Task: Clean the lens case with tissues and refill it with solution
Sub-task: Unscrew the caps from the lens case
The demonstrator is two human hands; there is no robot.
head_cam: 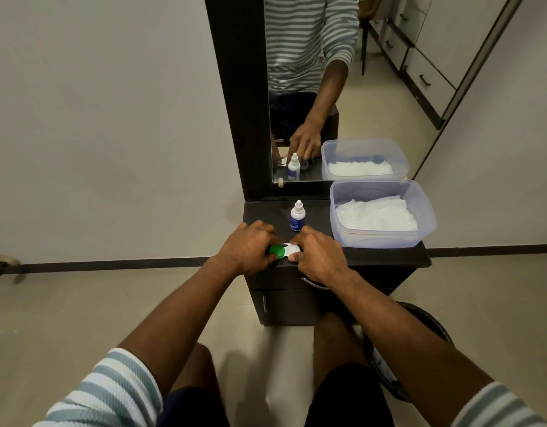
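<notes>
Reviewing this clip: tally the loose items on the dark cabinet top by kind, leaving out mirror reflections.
Lens case: 1
Solution bottle: 1
Tissue tub: 1
Total: 3

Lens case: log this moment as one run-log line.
lens case on cabinet top | left hand grips green cap | right hand holds white end | bottle upright behind | tissues in tub
</notes>
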